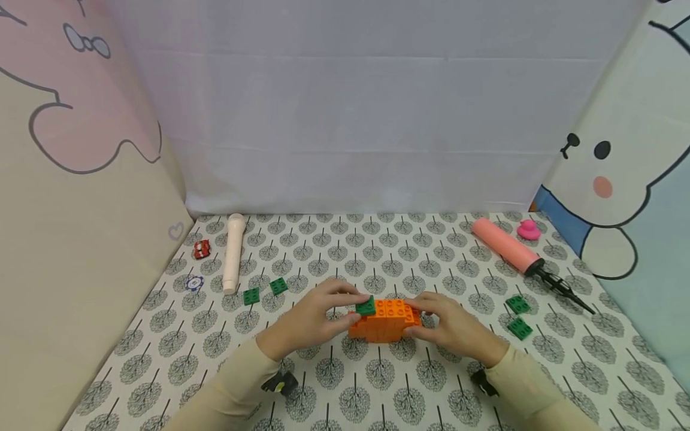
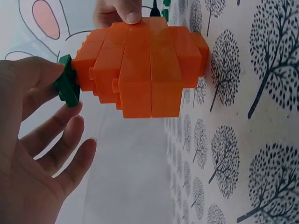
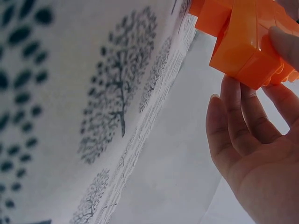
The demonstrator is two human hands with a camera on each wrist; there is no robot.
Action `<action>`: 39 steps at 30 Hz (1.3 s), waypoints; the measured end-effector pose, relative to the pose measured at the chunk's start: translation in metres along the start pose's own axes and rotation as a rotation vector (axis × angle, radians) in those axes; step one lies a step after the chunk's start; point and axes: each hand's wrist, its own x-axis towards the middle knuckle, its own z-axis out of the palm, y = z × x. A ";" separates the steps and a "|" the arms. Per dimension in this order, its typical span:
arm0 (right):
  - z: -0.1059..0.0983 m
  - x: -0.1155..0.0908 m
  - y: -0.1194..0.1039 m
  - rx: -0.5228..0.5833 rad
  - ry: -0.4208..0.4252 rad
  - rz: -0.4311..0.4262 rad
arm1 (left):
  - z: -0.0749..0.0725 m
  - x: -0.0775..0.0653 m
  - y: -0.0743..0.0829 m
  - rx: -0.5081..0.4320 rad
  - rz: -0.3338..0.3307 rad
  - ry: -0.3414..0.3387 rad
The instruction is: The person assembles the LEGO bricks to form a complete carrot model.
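Observation:
An orange build of toy bricks stands on the tree-patterned cloth in front of the person, stepped at its sides and with round studs on top. My left hand pinches a green toy brick between thumb and finger at the upper left of the build. In the left wrist view this green brick is slightly tilted, right at the studs of the orange bricks; the other fingers are spread apart. Around the right end of the build, my right hand grips with its thumb in front and fingers behind.
Loose green bricks lie in pairs, at left and at right. Farther left are a pale stick-shaped tube, a red toy car and a blue-white chip. A pink pump and pink duck lie back right.

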 end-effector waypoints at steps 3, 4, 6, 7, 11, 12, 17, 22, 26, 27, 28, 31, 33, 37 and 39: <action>0.000 0.000 0.000 -0.002 -0.005 0.002 | -0.001 0.002 -0.001 0.033 0.049 -0.011; 0.000 0.000 0.000 0.002 -0.006 0.006 | -0.001 0.002 -0.001 0.050 0.069 -0.013; 0.000 0.000 0.000 0.004 -0.006 0.011 | -0.003 0.004 0.000 0.098 0.112 -0.023; 0.000 0.000 0.000 0.005 -0.005 0.012 | -0.004 0.005 0.000 0.124 0.127 -0.033; -0.001 -0.001 0.000 0.009 -0.008 0.009 | -0.009 0.009 0.003 0.222 0.172 -0.080; -0.001 -0.001 0.000 0.010 -0.010 0.009 | -0.010 0.010 0.004 0.238 0.174 -0.096; -0.001 -0.001 0.001 0.009 -0.012 0.008 | -0.015 0.014 0.007 0.264 0.153 -0.150; -0.001 -0.001 0.002 0.009 -0.008 0.002 | -0.014 0.015 0.006 0.258 0.133 -0.149; -0.001 -0.002 0.002 0.000 -0.006 0.003 | -0.011 0.011 0.001 0.231 0.129 -0.120; -0.001 -0.002 0.001 -0.003 -0.006 0.005 | -0.011 0.008 -0.001 0.228 0.114 -0.118; -0.001 -0.002 0.001 -0.007 -0.008 0.007 | -0.011 0.006 -0.003 0.227 0.092 -0.120; -0.001 -0.002 0.000 -0.018 -0.008 0.013 | -0.015 -0.006 -0.012 0.235 -0.017 -0.130; -0.001 -0.002 -0.001 -0.025 -0.006 0.017 | -0.021 -0.016 -0.022 0.262 -0.096 -0.121; -0.001 -0.001 -0.001 -0.028 -0.010 0.020 | -0.043 -0.042 -0.048 0.324 -0.259 -0.064; -0.001 -0.001 -0.001 -0.029 -0.015 0.020 | -0.057 -0.059 -0.060 0.365 -0.362 -0.046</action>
